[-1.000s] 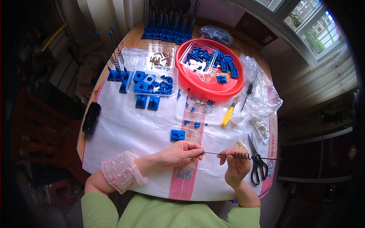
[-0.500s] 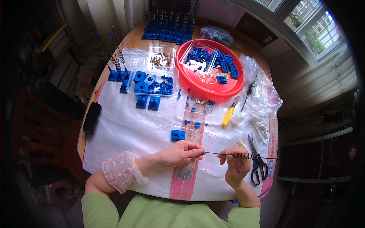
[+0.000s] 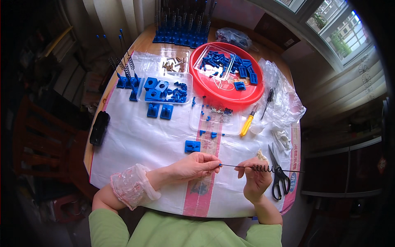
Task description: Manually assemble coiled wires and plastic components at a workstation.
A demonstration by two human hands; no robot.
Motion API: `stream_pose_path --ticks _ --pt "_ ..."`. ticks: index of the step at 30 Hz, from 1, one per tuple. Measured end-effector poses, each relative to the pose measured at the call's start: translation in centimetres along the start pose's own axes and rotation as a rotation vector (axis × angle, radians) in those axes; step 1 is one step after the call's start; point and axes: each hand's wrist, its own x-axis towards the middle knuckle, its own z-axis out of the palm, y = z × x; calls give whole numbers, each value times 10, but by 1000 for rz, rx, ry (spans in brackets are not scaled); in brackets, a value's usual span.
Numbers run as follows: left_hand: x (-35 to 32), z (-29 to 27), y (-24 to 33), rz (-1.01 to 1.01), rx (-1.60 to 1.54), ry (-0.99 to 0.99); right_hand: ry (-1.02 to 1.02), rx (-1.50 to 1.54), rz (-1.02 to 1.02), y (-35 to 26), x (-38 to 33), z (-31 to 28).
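Note:
A thin dark rod (image 3: 229,166) runs roughly level between my hands over the near part of the table. My left hand (image 3: 195,166) pinches its left end, where a small blue tip shows at the fingertips. Around the rod's right part sits a black coil spring (image 3: 262,168). My right hand (image 3: 256,183) is closed on the rod beside the spring, thumb and forefinger toward the left hand. Just beyond my left hand lies a blue block (image 3: 192,146) with a raised middle. Black-handled scissors (image 3: 279,180) lie to the right, partly under the rod's far end.
A red round tray (image 3: 247,101) holds blue parts. Clear boxes (image 3: 164,102) hold blue pieces and brass-coloured pins (image 3: 175,64). A yellow-handled screwdriver (image 3: 247,125) lies near small nuts (image 3: 224,115). Blue bases with upright springs (image 3: 181,38) stand at the back; a black case (image 3: 99,127) lies left.

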Motion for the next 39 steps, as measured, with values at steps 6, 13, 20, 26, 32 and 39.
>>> stream_pose_path --ticks 6,13,20,26,32,39 --pt "1 0 1 -13 10 18 21 26 13 -2 0 0" --pt "0 0 1 -22 3 22 35 24 3 -3 0 0" --pt "-1 -3 2 -17 -72 -8 73 -33 -43 -1 0 0" --pt "-1 -5 4 -6 -130 -65 79 -57 -90 -2 -1 0" --pt "-1 -3 7 -18 -131 -50 94 -55 -98 -1 -1 0" --pt "-1 -3 6 -18 -108 -30 93 -51 -87 -2 -1 1"
